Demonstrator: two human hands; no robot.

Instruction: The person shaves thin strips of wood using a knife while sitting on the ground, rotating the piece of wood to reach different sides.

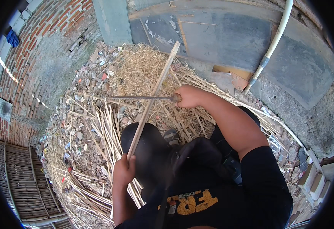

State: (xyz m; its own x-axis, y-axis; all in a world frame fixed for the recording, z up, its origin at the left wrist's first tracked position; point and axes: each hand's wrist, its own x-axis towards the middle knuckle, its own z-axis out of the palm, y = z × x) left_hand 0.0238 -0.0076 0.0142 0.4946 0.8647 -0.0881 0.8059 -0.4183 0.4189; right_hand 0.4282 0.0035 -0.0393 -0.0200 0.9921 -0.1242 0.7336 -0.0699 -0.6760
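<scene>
Black cloth shirt (228,198); hands (124,170) (188,96) grip straight woody strip (144,118), slim metal knife (138,97).

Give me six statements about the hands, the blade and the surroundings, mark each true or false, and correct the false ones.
1. The right hand grips the handle of a long blade. True.
2. Both hands hold that handle. False: the left hand grips a long pale strip instead.
3. In this view, the blade runs parallel to the strip, apart from it. False: the two cross.
4. A brick wall shows at the upper left. True.
5. The right sleeve is white. False: it is black.
6. A heap of straw-coloured shavings lies on the ground ahead of the person. True.
</scene>
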